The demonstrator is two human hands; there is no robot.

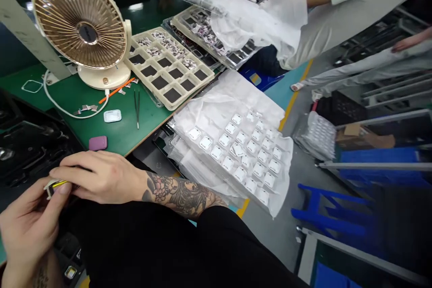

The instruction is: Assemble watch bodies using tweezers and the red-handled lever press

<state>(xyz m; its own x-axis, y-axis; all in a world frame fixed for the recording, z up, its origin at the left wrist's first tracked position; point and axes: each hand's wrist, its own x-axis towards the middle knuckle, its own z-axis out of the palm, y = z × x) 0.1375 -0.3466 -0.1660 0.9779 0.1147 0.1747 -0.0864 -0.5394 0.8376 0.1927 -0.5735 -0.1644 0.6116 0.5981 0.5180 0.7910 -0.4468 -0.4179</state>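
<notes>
a flat green-topped workbench [123, 132] stood over a grey floor [270, 238], where a straight yellow stripe [297, 92] ran beside a teal band [275, 94]. at the right, a blue plastic stool [313, 207] sat near a grey metal frame [357, 253].

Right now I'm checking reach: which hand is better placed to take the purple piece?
Probably the right hand: it's nearer the purple piece; the left hand is farther, gripping a small part.

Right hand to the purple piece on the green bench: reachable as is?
Likely yes: the purple piece lies just beyond the right hand, nothing seen between them. That hand is busy at the small part in the left hand, though, so it may need to leave that first.
</notes>
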